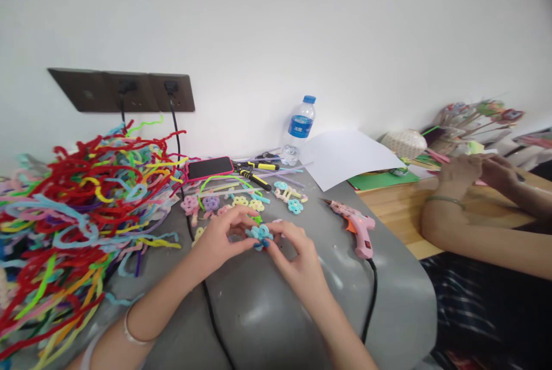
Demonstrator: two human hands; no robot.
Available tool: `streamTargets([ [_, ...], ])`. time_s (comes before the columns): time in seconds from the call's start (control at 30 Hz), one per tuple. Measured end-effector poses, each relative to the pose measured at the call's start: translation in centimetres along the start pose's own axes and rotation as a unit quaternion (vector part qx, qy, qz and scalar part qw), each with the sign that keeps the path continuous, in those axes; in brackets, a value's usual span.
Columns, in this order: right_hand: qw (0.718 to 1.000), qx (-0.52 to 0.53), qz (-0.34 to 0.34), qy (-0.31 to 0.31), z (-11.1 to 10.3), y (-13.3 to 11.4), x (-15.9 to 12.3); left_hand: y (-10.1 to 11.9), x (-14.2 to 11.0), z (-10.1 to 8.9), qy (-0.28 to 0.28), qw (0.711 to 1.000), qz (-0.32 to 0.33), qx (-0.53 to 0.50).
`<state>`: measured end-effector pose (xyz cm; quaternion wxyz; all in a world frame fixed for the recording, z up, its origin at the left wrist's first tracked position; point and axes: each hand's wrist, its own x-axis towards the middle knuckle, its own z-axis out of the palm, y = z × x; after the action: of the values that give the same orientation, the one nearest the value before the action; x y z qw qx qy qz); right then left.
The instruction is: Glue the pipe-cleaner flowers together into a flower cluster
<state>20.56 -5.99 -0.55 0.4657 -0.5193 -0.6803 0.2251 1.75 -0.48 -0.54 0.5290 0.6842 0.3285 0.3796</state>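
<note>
A light blue pipe-cleaner flower point(260, 234) is held between my two hands, just above the grey table point(276, 312). My left hand point(224, 235) pinches its left side with thumb and fingers. From the other side, my right hand point(297, 249) grips it with thumb and forefinger. A bit of dark blue shows at the thumb tips; I cannot make out what it is. Behind my hands lie finished flowers: a pink one point(190, 204), a purple one point(211, 203), a yellow one point(257, 205) and a blue one point(295, 206).
A big heap of pipe cleaners point(86, 197) covers the left side. A pink glue gun point(356, 226) lies at right, its cord trailing forward. Behind are a phone point(210, 168), pliers point(254, 179), a water bottle point(299, 128) and white paper point(351, 157). Another person's arms point(452, 214) rest at far right.
</note>
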Motion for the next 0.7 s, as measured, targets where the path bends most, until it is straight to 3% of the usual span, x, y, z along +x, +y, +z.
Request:
streamTargets([
  [0.13,0.993,0.095,0.069,0.009,0.5,0.0,0.2,0.0,0.0,0.1,-0.012,0.998,-0.048,-0.034],
  [0.4,0.950,0.244,0.192,0.036,-1.9,0.7,-0.1,0.2,0.4,-0.2,-0.006,0.989,-0.119,-0.090],
  [0.57,0.927,0.298,0.224,0.039,-2.0,1.3,-0.6,0.2,0.5,-0.2,-0.002,0.982,-0.137,-0.129],
  [0.7,0.925,0.304,0.222,0.047,-2.1,1.6,-0.7,0.1,0.5,-0.2,0.000,0.983,-0.127,-0.132],
])
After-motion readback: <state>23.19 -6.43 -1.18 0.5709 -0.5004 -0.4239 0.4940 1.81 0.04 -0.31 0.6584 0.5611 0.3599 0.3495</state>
